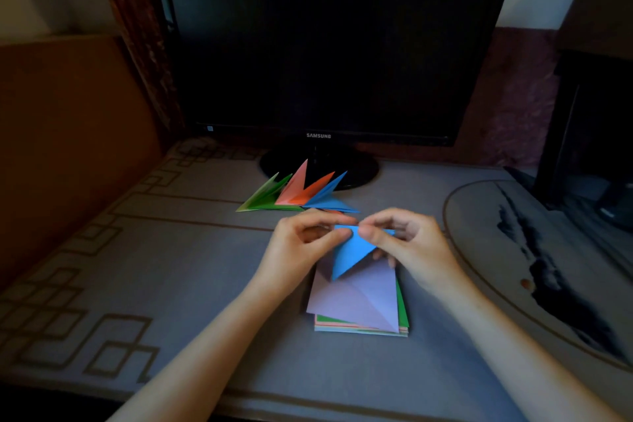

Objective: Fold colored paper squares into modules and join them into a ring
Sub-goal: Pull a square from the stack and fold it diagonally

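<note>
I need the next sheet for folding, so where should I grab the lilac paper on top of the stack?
Pinch the lilac sheet by its near-left corner, coming from the left: it lies skewed, so that corner seems to jut past the edge of the stack, free to lift.

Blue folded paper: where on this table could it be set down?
Bare table lies left of the paper stack and left hand, out to the patterned border. Crowded ahead: folded modules by the monitor base.
</note>
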Action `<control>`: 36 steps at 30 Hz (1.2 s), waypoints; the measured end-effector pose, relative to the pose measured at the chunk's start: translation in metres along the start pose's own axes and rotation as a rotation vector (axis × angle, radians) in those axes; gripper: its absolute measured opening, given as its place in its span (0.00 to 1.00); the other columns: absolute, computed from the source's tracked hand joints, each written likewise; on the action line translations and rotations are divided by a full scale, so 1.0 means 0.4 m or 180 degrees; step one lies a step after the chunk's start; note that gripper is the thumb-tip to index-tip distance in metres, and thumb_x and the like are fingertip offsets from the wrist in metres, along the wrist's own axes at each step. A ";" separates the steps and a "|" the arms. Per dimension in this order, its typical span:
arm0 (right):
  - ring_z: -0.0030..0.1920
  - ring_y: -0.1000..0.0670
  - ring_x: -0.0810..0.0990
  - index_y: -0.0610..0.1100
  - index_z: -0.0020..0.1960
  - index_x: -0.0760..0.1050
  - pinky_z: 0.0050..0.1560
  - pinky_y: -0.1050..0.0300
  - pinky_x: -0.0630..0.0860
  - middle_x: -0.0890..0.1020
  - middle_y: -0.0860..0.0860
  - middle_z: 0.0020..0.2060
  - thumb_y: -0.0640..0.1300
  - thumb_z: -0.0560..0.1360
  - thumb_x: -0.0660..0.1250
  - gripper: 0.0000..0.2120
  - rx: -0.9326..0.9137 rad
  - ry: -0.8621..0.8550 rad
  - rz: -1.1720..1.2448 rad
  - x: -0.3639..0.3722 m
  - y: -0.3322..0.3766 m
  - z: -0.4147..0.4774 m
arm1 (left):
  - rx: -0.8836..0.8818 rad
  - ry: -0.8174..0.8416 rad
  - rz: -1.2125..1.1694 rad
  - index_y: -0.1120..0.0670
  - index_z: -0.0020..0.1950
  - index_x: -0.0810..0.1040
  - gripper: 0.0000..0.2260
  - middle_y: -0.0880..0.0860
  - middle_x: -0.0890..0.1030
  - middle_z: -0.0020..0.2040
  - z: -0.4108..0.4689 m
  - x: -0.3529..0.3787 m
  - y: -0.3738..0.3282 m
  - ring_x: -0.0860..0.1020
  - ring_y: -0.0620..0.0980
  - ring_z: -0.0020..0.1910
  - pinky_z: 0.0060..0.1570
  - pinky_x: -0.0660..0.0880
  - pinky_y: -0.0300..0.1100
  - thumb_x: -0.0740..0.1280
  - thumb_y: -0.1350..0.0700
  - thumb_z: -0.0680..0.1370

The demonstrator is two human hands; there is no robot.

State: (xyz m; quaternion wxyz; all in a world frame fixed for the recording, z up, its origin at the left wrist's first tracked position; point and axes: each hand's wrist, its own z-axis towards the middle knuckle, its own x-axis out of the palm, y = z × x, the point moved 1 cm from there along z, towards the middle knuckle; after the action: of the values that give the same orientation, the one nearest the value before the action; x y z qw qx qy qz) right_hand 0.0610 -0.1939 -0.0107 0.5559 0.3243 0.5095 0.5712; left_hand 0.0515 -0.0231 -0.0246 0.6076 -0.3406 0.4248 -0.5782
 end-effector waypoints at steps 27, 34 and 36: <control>0.19 0.52 0.75 0.39 0.40 0.75 0.22 0.64 0.72 0.77 0.49 0.20 0.29 0.74 0.64 0.08 0.0397 -0.0100 -0.0009 -0.012 -0.012 0.002 | -0.0721 -0.0056 0.0326 0.55 0.38 0.79 0.06 0.48 0.79 0.28 -0.006 -0.008 0.011 0.77 0.42 0.24 0.28 0.70 0.30 0.75 0.61 0.69; 0.19 0.52 0.75 0.39 0.40 0.75 0.22 0.64 0.72 0.78 0.49 0.21 0.29 0.74 0.64 0.08 0.0345 -0.0128 -0.0078 -0.016 -0.016 0.005 | -0.0758 0.0124 0.0240 0.55 0.40 0.79 0.08 0.51 0.80 0.32 0.001 -0.012 0.013 0.78 0.42 0.27 0.32 0.74 0.32 0.73 0.67 0.69; 0.19 0.52 0.74 0.40 0.40 0.75 0.21 0.64 0.71 0.78 0.49 0.21 0.29 0.74 0.64 0.09 0.0358 -0.0125 -0.0129 -0.015 -0.021 0.006 | -0.0728 0.0040 0.0378 0.55 0.38 0.79 0.07 0.49 0.80 0.29 0.001 -0.014 0.013 0.77 0.42 0.27 0.32 0.73 0.31 0.74 0.65 0.69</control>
State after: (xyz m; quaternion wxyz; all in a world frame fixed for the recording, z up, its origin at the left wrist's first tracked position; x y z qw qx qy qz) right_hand 0.0669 -0.2002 -0.0168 0.5582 0.3558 0.5362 0.5238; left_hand 0.0541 -0.0173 -0.0284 0.5953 -0.3782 0.5112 -0.4912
